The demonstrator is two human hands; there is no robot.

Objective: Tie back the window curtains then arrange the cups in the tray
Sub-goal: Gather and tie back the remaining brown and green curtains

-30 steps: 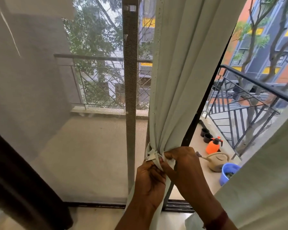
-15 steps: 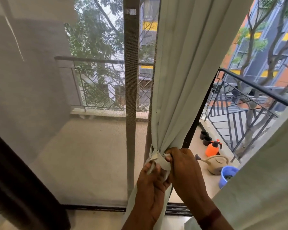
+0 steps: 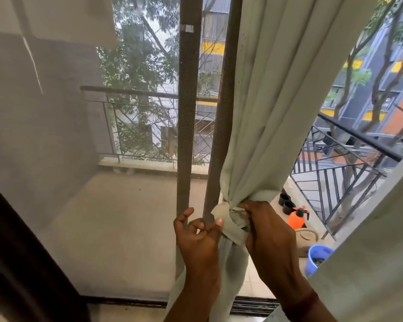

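A pale green curtain point(image 3: 272, 108) hangs in front of the window and is gathered low into a bunch. A matching fabric tie-back point(image 3: 229, 225) wraps the bunch in a knot. My left hand point(image 3: 198, 238) pinches the left end of the tie-back between thumb and curled fingers, index finger raised. My right hand point(image 3: 268, 233) grips the knot from the right, fingers curled over the fabric. A second pale curtain point(image 3: 372, 263) fills the lower right corner. No cups or tray are in view.
A mesh screen door point(image 3: 102, 205) with a grey vertical frame point(image 3: 186, 112) stands left of the curtain. Outside lie a balcony floor, a black railing point(image 3: 349, 168), an orange spray bottle point(image 3: 297, 218), a blue bucket point(image 3: 318, 255) and two black pots point(image 3: 286, 203).
My left hand has slid left, off the front of the knot, and now pulls the tie's end. My right hand stays on the knot. The view has tilted slightly upward.
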